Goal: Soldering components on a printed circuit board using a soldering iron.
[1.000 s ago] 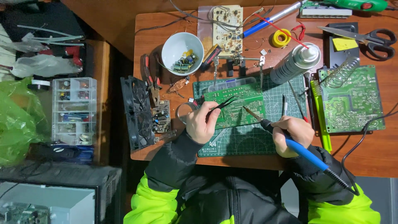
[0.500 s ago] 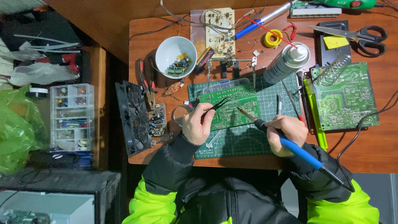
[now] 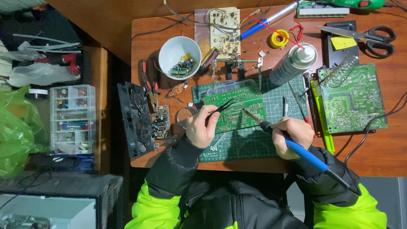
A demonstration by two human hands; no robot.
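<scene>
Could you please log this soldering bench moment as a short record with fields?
Left hand: left hand holds black tweezers, tips on the green circuit board
Right hand: right hand holds a blue-handled soldering iron, tip over the same board
Under the board: green cutting mat
Behind: white bowl of small parts, spray can
Right side: second circuit board, scissors
</scene>
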